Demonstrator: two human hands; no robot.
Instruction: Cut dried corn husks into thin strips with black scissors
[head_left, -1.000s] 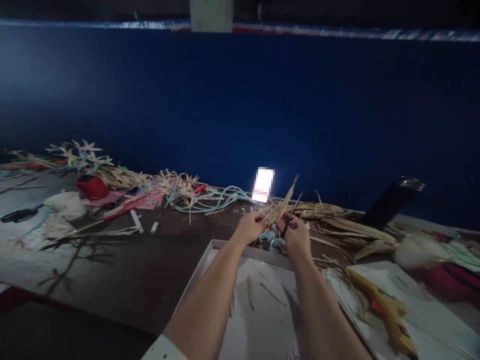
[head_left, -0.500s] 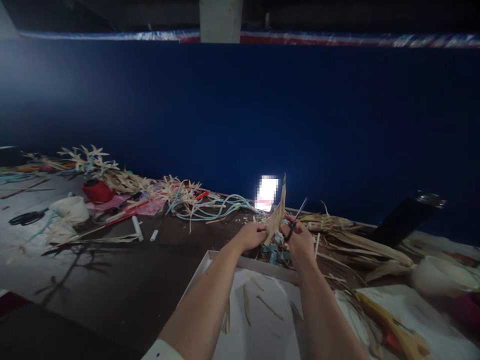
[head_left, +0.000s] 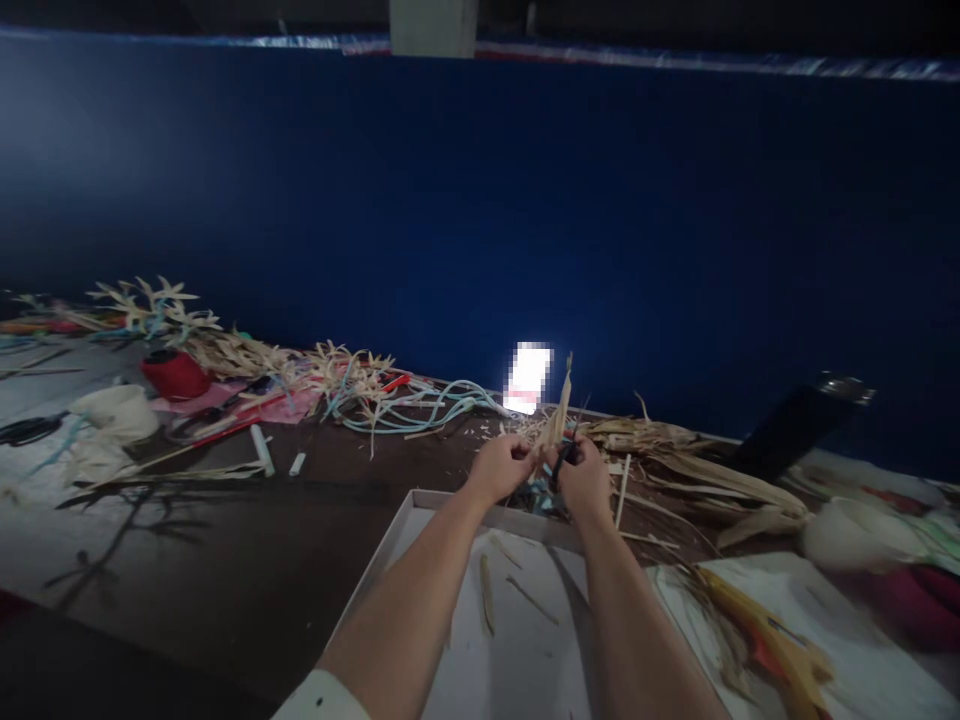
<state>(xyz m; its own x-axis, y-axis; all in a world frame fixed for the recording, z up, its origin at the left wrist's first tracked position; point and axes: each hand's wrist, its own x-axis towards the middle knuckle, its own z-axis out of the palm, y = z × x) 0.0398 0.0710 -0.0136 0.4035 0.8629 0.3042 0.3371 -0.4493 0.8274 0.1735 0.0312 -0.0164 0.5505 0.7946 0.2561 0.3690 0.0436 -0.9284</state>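
Note:
My left hand [head_left: 499, 468] pinches the lower part of a dry corn husk [head_left: 556, 425], whose narrow tip points upward. Close beside it, my right hand [head_left: 587, 478] is closed around the dark handles of a pair of scissors [head_left: 564, 458]. The scissors' blades point up near the husk; whether they touch it I cannot tell. Below both hands lie blue scraps [head_left: 541, 495] at the far edge of a shallow white box [head_left: 517, 640]. A few husk strips [head_left: 487, 595] rest inside the box, partly hidden by my forearms.
A lit phone [head_left: 529, 378] stands behind my hands. Husks [head_left: 720, 485] and a dark bottle [head_left: 802, 425] are to the right, with a yellow glue gun [head_left: 772, 640] nearer. Leftward are pale-blue cords [head_left: 420, 410], husk flowers [head_left: 349, 372], a red thread spool [head_left: 176, 375] and a second pair of scissors [head_left: 34, 430].
The view has shifted slightly, moving the scene up and left. The scissors in my right hand have turned more upright and closer to the husk, which my left hand still holds.

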